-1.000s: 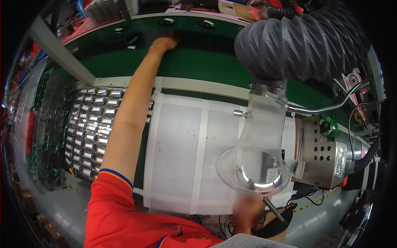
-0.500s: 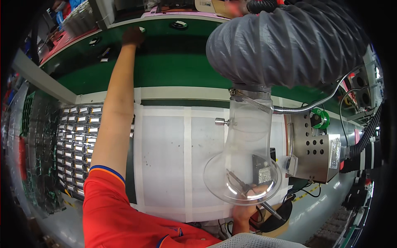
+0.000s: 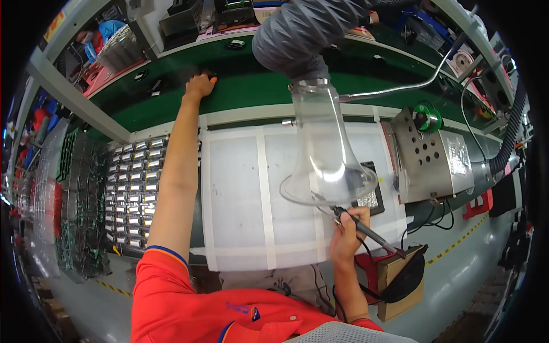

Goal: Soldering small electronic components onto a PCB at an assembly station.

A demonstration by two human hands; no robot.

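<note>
A: What's furthest left?
B: A stack of clear trays [image 3: 71,200]. Next comes a tray [image 3: 108,231] filled with rows of small silver pieces [image 3: 136,187].
A: And behind those?
B: A green belt [image 3: 251,86]. Two dark parts [image 3: 140,75] lie on it, left of the left hand [image 3: 199,86].
A: How is that hand?
B: Stretched out low over the belt, fingers partly curled. A dark item [image 3: 213,74] is at the fingertips; I can't tell whether it's gripped.
A: Then?
B: A white sheet [image 3: 234,177] with tape strips, on the worktop [image 3: 198,230]. Above it hangs a clear hood [image 3: 320,131] on a grey hose [image 3: 309,40].
A: The right hand [image 3: 347,228]?
B: Closed around a pen-like tool [image 3: 374,236], just below the hood's rim, over the sheet's near right part. The tool slants, its thin end up and left.
A: Beyond it?
B: A black pad [image 3: 376,187] on the sheet, then a metal box [image 3: 423,151] with round holes, and a green spool [image 3: 433,119] behind its top.
</note>
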